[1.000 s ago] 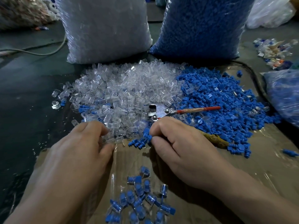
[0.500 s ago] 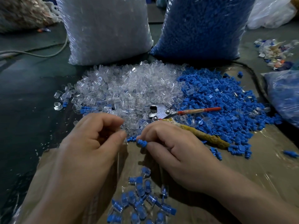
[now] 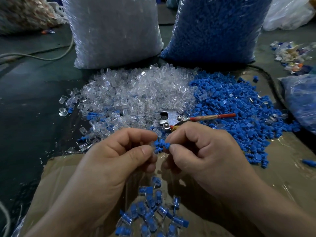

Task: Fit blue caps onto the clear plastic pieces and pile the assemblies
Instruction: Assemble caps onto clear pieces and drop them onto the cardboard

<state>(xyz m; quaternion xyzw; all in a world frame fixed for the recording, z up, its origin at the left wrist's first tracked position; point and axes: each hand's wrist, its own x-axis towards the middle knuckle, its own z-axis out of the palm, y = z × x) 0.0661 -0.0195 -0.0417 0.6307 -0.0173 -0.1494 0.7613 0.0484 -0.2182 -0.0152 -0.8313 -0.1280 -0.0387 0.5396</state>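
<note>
Glossy taped cardboard (image 3: pixel 282 182), left hand (image 3: pixel 109 161) grip pinching clear piece (image 3: pixel 152 144), right hand (image 3: pixel 201 151) pinching ribbed blue cap (image 3: pixel 165 145).

Looking like a small piecework assembly workshop: 2 bulging sacks, a clear-piece sack (image 3: pixel 112 31) and a blue-cap sack (image 3: pixel 215 28), standing behind loose heaps of clear plastic pieces (image 3: pixel 136 93) and blue caps (image 3: pixel 239 106), spreading over flattened cardboard (image 3: pixel 290 168) on a dark floor (image 3: pixel 25 108), pliers (image 3: pixel 176 118) lying among them.
</note>
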